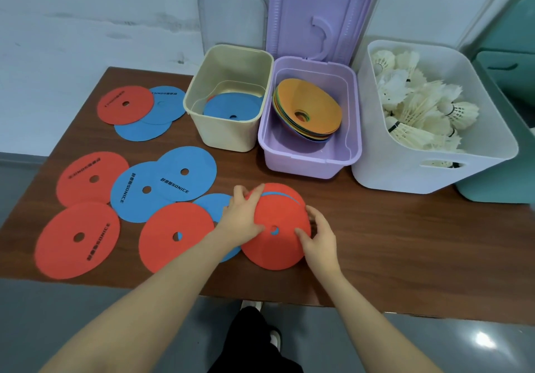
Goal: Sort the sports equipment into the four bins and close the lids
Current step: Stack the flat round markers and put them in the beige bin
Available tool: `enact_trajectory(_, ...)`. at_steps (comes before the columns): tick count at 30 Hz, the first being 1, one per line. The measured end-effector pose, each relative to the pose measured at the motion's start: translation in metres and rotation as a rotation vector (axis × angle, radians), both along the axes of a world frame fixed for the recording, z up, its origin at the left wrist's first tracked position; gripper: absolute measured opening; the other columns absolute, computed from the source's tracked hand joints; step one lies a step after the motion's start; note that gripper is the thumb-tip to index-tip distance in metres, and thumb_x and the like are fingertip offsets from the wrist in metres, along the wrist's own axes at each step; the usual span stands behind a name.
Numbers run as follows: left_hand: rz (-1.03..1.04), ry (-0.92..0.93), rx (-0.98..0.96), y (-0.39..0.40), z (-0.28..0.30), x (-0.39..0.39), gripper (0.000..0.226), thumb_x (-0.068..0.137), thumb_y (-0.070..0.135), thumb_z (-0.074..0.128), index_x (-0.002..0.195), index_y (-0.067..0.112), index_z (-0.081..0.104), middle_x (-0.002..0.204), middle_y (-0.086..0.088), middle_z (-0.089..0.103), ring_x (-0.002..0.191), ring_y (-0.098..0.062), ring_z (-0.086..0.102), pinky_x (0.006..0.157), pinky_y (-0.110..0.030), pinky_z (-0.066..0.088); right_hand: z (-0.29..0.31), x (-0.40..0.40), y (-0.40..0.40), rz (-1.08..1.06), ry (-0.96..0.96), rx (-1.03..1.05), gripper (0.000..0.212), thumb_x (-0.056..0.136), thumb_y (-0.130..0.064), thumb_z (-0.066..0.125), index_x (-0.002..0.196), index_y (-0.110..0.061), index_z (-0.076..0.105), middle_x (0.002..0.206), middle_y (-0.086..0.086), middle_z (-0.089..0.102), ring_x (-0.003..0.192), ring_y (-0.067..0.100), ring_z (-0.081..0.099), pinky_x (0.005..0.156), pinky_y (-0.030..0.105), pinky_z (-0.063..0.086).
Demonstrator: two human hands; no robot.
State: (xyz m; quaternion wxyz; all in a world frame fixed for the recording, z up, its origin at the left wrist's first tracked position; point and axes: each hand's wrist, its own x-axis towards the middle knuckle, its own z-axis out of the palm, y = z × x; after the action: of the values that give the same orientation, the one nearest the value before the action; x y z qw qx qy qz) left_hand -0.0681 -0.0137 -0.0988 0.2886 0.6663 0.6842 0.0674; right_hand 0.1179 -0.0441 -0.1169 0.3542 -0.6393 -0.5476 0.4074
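Observation:
Both my hands are on a small stack of flat discs, a red disc (278, 245) on top with a blue one under it, near the table's front middle. My left hand (241, 216) grips its left edge, fingers curled over the rim. My right hand (318, 235) pinches its right edge. Several more red and blue flat discs (170, 181) lie spread over the left half of the table. The cream bin (202, 83) holds blue discs. The purple bin (353, 112) holds stacked cones (307, 103). The white bin (405, 164) holds shuttlecocks (419, 103).
A green bin (498, 175) stands at the far right, partly out of frame. The purple lid (318, 10) is hinged upright; a clear lid (231, 16) and a white lid (440, 4) lean on the wall. The brown table (390, 242) ends just below my hands.

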Motion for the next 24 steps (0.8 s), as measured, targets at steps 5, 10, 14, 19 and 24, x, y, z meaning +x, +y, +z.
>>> enact_trajectory(5,0.014,-0.022,0.122,-0.011,0.013,-0.003,0.091,0.074,0.032,0.075,0.147,0.027,0.02,0.129,-0.005,0.02,0.121,-0.024,0.034,0.095,-0.041,0.045,0.01,-0.001,-0.002,0.006,0.002,0.063,0.048,0.08,0.0,0.065,0.126,-0.012,0.055,0.123,0.001,0.059,0.113,0.015,0.054,0.099,0.026,0.041)
enact_trajectory(10,0.095,-0.006,0.281,-0.022,0.04,-0.016,0.091,0.073,0.033,0.075,0.147,0.026,0.022,0.128,-0.008,0.023,0.123,-0.025,0.03,0.095,-0.039,0.044,0.04,-0.012,0.004,0.096,-0.007,0.191,0.047,0.081,-0.003,0.066,0.125,-0.015,0.056,0.117,-0.005,0.059,0.107,0.013,0.056,0.094,0.029,0.045)
enact_trajectory(14,0.147,-0.006,0.378,-0.022,0.069,-0.033,0.091,0.074,0.033,0.073,0.147,0.027,0.02,0.128,-0.007,0.023,0.122,-0.023,0.028,0.094,-0.036,0.043,0.066,-0.026,0.016,0.164,-0.013,0.306,0.046,0.083,-0.005,0.066,0.127,-0.013,0.055,0.117,-0.004,0.059,0.107,0.014,0.056,0.09,0.026,0.044)
enact_trajectory(19,0.183,0.016,0.497,-0.003,0.105,-0.051,0.089,0.074,0.03,0.073,0.147,0.024,0.023,0.126,-0.008,0.023,0.119,-0.024,0.028,0.091,-0.034,0.042,0.102,-0.047,0.047,0.258,-0.061,0.467,0.049,0.085,-0.003,0.062,0.131,-0.014,0.052,0.108,-0.001,0.059,0.095,0.014,0.053,0.082,0.024,0.042)
enact_trajectory(24,0.215,0.05,0.507,0.041,0.132,-0.072,0.089,0.076,0.033,0.071,0.147,0.026,0.02,0.132,-0.009,0.021,0.124,-0.027,0.027,0.092,-0.039,0.045,0.126,-0.067,0.098,0.287,-0.151,0.6,0.054,0.083,-0.002,0.063,0.134,-0.013,0.049,0.091,0.001,0.052,0.072,0.002,0.04,0.072,0.006,0.034)
